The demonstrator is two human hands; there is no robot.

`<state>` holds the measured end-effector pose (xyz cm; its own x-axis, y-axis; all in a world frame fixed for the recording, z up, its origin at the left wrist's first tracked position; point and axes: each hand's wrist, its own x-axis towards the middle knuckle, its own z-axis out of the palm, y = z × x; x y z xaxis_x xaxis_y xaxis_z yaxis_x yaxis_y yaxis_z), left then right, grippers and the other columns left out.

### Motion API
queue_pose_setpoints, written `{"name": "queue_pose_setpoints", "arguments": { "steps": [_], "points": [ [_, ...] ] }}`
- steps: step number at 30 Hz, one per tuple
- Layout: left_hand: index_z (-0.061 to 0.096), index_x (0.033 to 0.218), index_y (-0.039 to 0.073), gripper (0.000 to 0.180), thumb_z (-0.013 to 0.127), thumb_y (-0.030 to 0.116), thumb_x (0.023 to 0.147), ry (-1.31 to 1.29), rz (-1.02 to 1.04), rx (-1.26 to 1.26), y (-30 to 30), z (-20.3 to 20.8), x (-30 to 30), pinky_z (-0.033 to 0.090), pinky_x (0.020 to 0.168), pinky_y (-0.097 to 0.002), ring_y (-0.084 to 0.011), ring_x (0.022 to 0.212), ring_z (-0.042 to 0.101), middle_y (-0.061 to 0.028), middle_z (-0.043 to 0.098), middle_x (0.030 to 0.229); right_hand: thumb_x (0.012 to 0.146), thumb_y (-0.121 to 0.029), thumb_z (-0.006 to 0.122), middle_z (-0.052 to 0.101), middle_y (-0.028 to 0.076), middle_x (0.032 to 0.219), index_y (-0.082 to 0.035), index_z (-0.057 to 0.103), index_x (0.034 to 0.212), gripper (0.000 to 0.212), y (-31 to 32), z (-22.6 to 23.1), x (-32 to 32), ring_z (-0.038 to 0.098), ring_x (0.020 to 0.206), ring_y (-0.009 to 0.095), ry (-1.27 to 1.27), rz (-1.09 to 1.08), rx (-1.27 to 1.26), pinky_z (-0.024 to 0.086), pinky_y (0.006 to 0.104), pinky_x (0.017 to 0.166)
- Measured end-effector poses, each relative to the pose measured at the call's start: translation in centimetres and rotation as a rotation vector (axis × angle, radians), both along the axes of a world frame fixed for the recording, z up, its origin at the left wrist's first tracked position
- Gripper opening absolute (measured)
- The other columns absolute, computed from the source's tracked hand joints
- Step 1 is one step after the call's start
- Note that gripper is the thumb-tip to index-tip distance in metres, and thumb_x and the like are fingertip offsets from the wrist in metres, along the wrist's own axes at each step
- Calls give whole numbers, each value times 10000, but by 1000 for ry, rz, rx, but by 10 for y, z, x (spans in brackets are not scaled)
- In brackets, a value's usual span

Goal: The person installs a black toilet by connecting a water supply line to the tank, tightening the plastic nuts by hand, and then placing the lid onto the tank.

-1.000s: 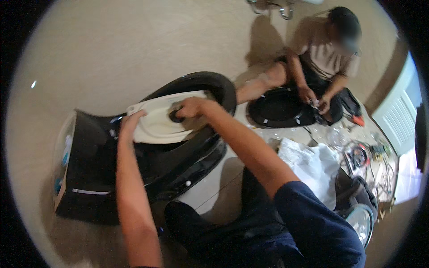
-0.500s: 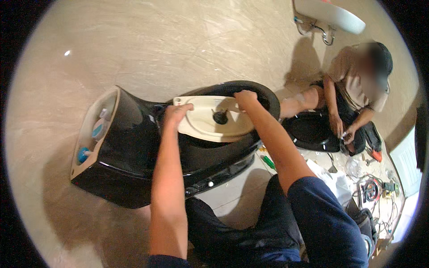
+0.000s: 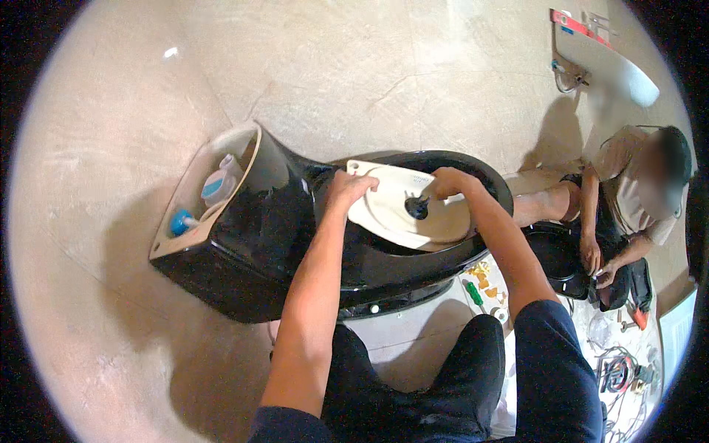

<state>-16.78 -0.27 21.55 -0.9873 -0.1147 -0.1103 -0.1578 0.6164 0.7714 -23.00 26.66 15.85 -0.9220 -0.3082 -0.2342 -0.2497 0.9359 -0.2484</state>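
A cream tank lid (image 3: 384, 214) lies underside up and slightly tilted across the bowl of a glossy black toilet (image 3: 273, 229). In its middle sits a round black fitting (image 3: 416, 207) with thin prongs. My left hand (image 3: 347, 192) holds the lid's tank-side end, thumb on the cream face, its other fingers mostly hidden. My right hand (image 3: 452, 184) is bent over the lid with its fingertips closed beside the black fitting; what they pinch is hidden. The open tank (image 3: 193, 198) shows a blue-and-white flush part (image 3: 216, 186) and a blue-capped valve (image 3: 181, 221).
On the right a person (image 3: 628, 184) sits with both hands near a black toilet seat (image 3: 554, 258). A green screwdriver (image 3: 473, 293) and a coil of cables (image 3: 617, 373) lie on the floor. A white washbasin (image 3: 605, 66) hangs on the wall.
My right hand has moved from the lid's far edge inward to the black fitting. My left hand keeps its hold. The whole view has shifted, so the toilet appears farther right.
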Motion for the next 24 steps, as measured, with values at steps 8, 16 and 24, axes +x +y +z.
{"name": "queue_pose_setpoints", "arguments": {
  "steps": [8,16,24],
  "points": [
    [703,908,-5,523,707,288,474,13,-1,-109,17,42,21,504,786,-327,-291,912,658,-195,680,1001,637,-182,586,661,263,975,63,674,977,428,7,1,7,645,950,373,137,10,-217,515,421,818],
    [690,900,-41,562,711,297,453,65,53,-204,3,75,6,508,765,-334,-307,932,648,-219,669,1003,614,-176,530,675,243,796,82,675,920,426,-8,30,12,672,765,349,201,-100,-261,532,407,686],
    [683,891,-56,563,708,274,435,132,-60,-252,-1,142,12,518,712,-323,-299,856,662,-212,673,965,598,-318,560,661,287,860,68,685,894,502,-10,74,21,661,824,395,263,-133,-350,525,414,762]
  ]
}}
